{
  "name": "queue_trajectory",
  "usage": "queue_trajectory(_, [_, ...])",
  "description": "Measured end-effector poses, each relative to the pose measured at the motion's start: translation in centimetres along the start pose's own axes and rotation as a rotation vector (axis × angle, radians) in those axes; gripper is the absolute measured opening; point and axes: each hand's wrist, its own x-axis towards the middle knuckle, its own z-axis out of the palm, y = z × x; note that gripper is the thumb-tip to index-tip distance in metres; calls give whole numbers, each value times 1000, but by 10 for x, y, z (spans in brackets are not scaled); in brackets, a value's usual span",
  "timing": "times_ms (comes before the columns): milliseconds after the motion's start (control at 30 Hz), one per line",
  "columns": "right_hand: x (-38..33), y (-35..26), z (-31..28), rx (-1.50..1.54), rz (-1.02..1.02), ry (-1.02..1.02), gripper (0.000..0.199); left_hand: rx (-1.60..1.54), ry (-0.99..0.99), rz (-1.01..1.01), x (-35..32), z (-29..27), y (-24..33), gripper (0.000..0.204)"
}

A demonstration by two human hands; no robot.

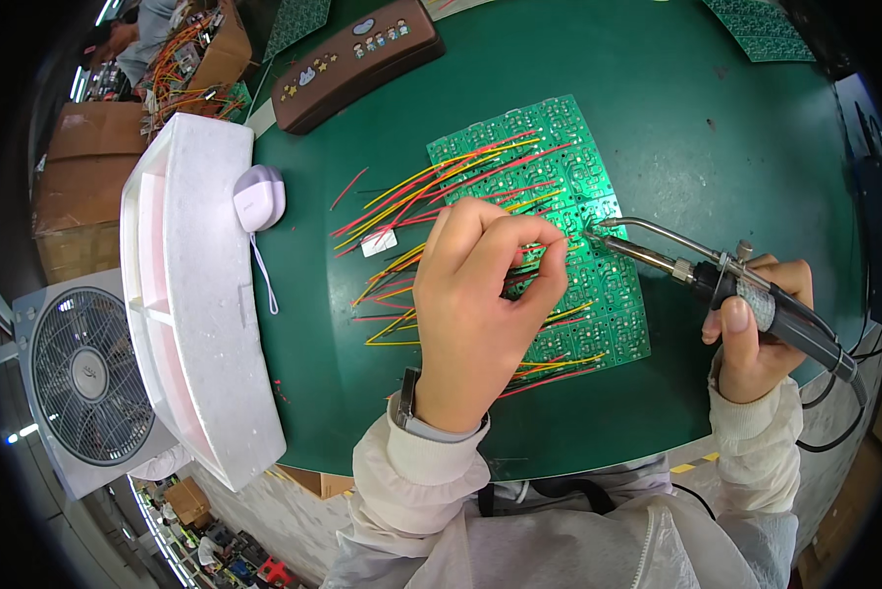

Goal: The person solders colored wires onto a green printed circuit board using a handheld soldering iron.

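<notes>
A green circuit board panel (pixel 613 294) lies on the green work surface, with several red, yellow and dark wires (pixel 441 187) fixed to it and trailing off to the left. Over its middle, my left hand (pixel 485 294) pinches a thin red wire (pixel 556 241) between thumb and forefinger, the wire's end reaching the board. My right hand (pixel 760 324) grips a soldering iron (pixel 701 275) by its handle. A thin metal tube runs along the iron, and both tips meet the board just right of my left fingertips.
A white foam box (pixel 205 304) stands at the left, with a lilac earbud case (pixel 260 198) by its edge. Beyond are a brown pencil case (pixel 357 61), a fan (pixel 89 373) and a carton of wired boards (pixel 210 59). The iron's black cable (pixel 843 442) hangs at the right.
</notes>
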Motion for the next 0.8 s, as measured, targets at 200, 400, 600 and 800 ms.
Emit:
queue_trajectory(200, [0,1,0,-31,-11,-29,25,0,-2,-1,0,0,-1,13])
queue_trajectory(400, [0,1,0,-29,6,-20,24,0,-3,-3,0,0,-1,13])
queue_trajectory(600, [-1,0,-1,-21,22,-33,25,-4,-3,0,-1,0,-2,14])
queue_trajectory(800, [-1,8,-9,-115,-127,-140,28,-4,-8,9,0,1,-2,14])
